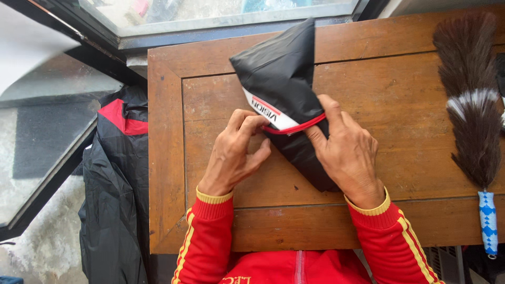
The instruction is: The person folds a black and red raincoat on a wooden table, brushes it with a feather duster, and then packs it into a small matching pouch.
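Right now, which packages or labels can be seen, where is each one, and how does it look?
Black pouch: a soft folded package with red edging, on the wooden table, held between the left hand and the right hand.
Label: a white slanted strip with black and red print, on the pouch's lower left side, by the left hand's fingertips.
No signs or screens are visible.

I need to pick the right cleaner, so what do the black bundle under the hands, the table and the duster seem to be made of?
Black bundle: seems thin synthetic waterproof fabric, faintly shiny, sharp creases, red piping. Table: wood, visible grain and joined boards, worn dull varnish. Duster: looks like brown feathers with a white band, though possibly fibre; its handle looks wrapped in blue-and-white woven plastic.
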